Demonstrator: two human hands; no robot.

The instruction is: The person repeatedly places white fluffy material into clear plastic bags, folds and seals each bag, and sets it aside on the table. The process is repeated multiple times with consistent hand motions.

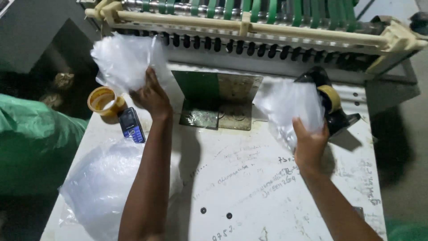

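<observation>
My left hand (151, 96) is raised over the table's far left and grips a bunch of clear plastic bags (125, 58), which fan out above it. My right hand (310, 145) holds a second bunch of clear plastic bags (290, 105) at the right, just in front of a black tape dispenser (332, 105). Between the two hands a green and metal angle bracket (214, 98) stands on the white table (249, 187).
A pile of clear bags (100, 183) lies at the table's near left. A yellow tape roll (103, 100) and a blue phone (131, 125) sit beside my left wrist. Behind runs a machine with green belts (249, 11). A green sack (33, 143) sits left.
</observation>
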